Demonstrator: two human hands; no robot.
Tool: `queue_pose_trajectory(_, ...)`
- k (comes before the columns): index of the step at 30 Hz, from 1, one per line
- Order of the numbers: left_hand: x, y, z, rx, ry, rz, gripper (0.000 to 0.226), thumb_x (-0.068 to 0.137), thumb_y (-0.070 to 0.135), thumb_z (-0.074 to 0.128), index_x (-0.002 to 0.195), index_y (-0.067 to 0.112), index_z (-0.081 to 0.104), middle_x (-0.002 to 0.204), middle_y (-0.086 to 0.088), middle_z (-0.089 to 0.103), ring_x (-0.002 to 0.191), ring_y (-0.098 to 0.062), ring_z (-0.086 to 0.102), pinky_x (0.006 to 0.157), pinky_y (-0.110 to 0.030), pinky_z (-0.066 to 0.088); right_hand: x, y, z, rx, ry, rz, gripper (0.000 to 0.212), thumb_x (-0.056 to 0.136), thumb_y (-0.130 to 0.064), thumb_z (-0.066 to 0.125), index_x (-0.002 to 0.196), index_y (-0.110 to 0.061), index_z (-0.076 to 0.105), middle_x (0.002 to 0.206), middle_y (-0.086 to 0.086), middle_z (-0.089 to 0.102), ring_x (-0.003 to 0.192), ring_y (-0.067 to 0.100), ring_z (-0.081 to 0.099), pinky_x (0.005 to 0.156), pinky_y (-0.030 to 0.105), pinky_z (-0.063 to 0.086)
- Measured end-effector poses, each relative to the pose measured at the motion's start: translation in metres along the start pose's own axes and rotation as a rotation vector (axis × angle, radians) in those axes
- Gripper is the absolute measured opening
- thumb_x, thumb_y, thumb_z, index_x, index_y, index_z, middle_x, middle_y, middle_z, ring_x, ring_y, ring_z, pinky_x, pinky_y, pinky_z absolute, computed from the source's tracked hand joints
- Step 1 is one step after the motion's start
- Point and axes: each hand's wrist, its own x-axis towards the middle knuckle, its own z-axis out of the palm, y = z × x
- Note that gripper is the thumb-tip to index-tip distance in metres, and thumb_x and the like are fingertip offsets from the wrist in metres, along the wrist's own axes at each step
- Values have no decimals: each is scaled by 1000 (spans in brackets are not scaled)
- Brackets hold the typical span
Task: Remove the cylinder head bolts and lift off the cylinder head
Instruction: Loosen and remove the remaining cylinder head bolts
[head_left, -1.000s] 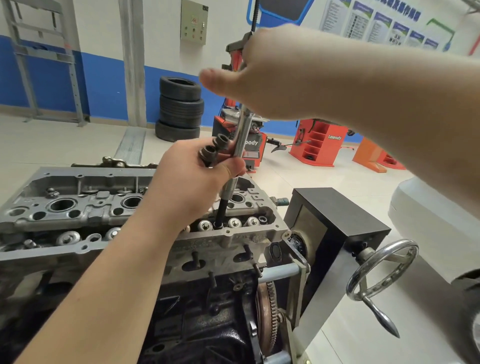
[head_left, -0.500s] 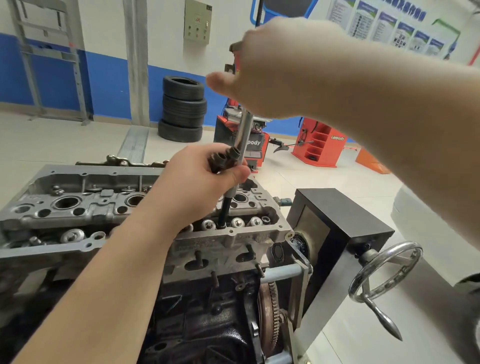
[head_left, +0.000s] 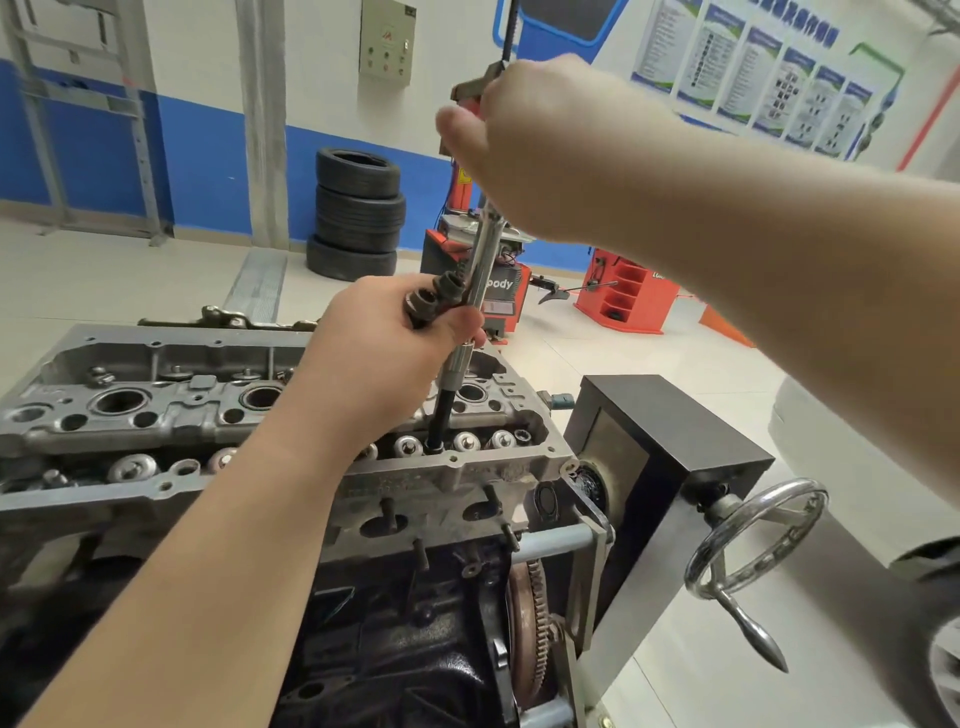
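The left hand (head_left: 384, 358) comes in from 7 o'clock on a bare forearm, its fingers curled and its thumb pressed forward in a closed grip. The right hand (head_left: 540, 150) comes from 3 o'clock, raised higher, back turned to the camera, fingers curled, thumb pointing toward 9 o'clock.

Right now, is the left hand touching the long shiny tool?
Touching. The head view shows the left hand with its thumb curled against the extension bar, gripping it alongside loose bolts.
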Motion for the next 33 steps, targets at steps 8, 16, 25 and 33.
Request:
queue_pose_trajectory(8,-1,-3,-13,-88,-177,-18,9,98,44,68,97,38,75,88,18,77,55,9,58,61,-29,38,-5,2,4,529,99,-197,37,100,-32,53,85,1,58,71,7,49,65,15,48,60,31,34)
queue_pose_trajectory(16,0,-14,-4,5,-142,-43,6,97,45,69,92,45,73,86,23,76,84,9,66,75,-23,46,7,-11,4,95,52,85,47,104,-50,38,70,-18,45,69,2,48,60,22,50,51,31,34)
queue_pose_trajectory(25,3,6,-19,-104,-357,-26,27,101,51,57,112,32,72,89,19,77,58,8,60,58,-21,40,-4,14,-6,388,96,-335,51,105,-52,43,77,-11,53,60,2,46,59,28,46,57,43,43)
queue_pose_trajectory(33,-4,-3,-7,-43,-288,93,36,101,44,55,125,21,68,94,5,78,69,4,67,63,-6,47,-9,20,8,359,180,-247,56,100,-70,33,92,-23,62,68,-7,55,66,21,55,55,31,34)
